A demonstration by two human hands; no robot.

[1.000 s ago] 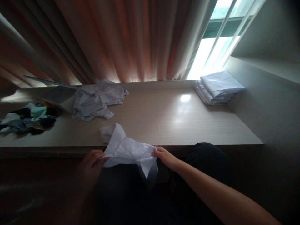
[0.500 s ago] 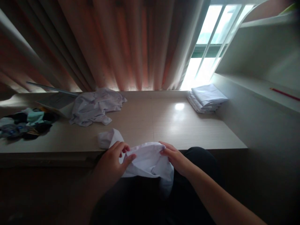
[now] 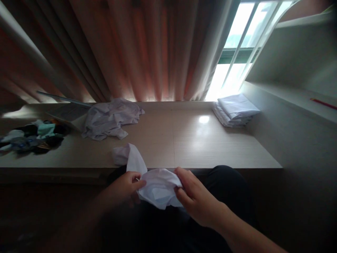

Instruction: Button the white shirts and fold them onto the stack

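A white shirt (image 3: 159, 188), bunched up, hangs over my lap at the desk's front edge. One sleeve-like end of it runs up to the left and rests on the desk. My left hand (image 3: 131, 184) pinches the cloth at its left side, thumb on top. On the opposite side my right hand (image 3: 191, 193) grips the fabric between thumb and fingers. Between the two hands the cloth is loosely stretched and sags in the middle. The lower part of the shirt is lost in the dark of my lap.
On the pale desk (image 3: 184, 147) lies a crumpled white shirt (image 3: 110, 117) at the back left, against an open laptop (image 3: 70, 114). Farther left is a heap of socks or small cloths (image 3: 34, 137). A folded white stack (image 3: 235, 110) stands by the right side panel.
The cloth between my hands has been gathered smaller and lower. My right hand has shifted down and slightly left; my left hand's fingers have closed more around the edge.
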